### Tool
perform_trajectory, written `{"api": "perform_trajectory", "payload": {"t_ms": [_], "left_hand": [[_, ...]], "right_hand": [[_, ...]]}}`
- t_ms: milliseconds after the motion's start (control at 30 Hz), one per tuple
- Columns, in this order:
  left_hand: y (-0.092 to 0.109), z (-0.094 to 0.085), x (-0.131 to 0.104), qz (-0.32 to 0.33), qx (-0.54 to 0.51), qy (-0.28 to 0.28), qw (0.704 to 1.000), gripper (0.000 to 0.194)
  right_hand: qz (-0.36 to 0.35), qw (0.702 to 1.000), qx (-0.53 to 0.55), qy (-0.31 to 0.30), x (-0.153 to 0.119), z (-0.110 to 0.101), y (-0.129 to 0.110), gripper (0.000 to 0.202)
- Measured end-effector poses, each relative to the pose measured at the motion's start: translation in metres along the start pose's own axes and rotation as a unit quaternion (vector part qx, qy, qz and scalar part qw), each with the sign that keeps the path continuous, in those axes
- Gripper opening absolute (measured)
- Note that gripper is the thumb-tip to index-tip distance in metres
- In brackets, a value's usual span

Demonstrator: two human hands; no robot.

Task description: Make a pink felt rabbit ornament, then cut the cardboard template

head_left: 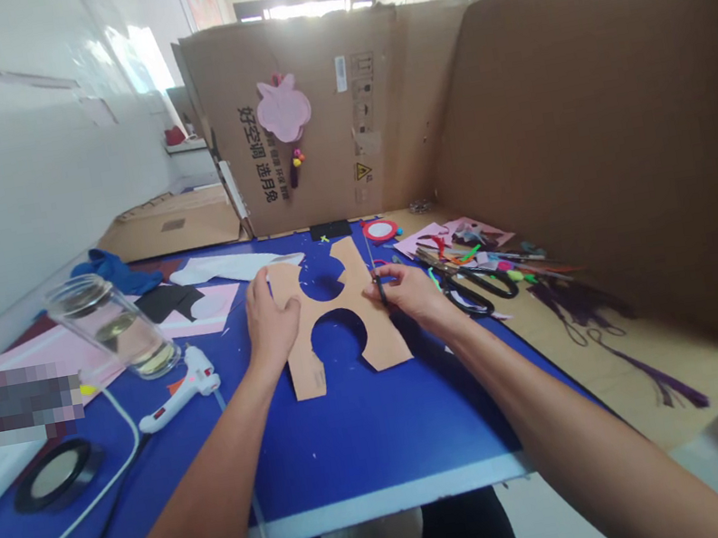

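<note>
A flat brown cardboard piece [330, 306] with two large rounded cutouts lies before me on the blue tabletop [355, 453]. My left hand [269, 316] grips its left edge, thumb on top and fingers along the side. At the opposite edge, my right hand [407, 288] is closed around a slim tool [381, 288] with a dark handle and a thin shaft pointing away from me. Its exact kind is too small to make out. The fingers of that hand are against or very close to the cardboard's right edge.
Left of my hands are a white glue gun [192, 384], a glass jar [114, 328] with liquid, and a black tape roll [56, 474]. Black-handled scissors [471, 278] lie among scraps at right. Upright cardboard walls [343, 171] border the back and right.
</note>
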State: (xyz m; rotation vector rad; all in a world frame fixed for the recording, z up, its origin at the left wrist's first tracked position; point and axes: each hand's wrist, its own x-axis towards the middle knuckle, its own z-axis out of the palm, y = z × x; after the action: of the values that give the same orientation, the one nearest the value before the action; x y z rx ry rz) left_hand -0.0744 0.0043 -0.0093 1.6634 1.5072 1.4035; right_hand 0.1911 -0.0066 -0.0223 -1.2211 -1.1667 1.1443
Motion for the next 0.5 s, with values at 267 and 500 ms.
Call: {"api": "perform_trajectory", "payload": {"t_ms": [267,500], "left_hand": [[0.010,0.014,-0.014,0.080,0.032,-0.080,0.993,0.028],[0.006,0.019,-0.015,-0.002,-0.063,-0.209,0.976,0.028]], "right_hand": [[-0.037,0.999,-0.016,-0.020,-0.007,0.003,-0.009,0.057],[-0.128,0.987,-0.060,-0.081,-0.015,0.006,-0.018,0.051]]}}
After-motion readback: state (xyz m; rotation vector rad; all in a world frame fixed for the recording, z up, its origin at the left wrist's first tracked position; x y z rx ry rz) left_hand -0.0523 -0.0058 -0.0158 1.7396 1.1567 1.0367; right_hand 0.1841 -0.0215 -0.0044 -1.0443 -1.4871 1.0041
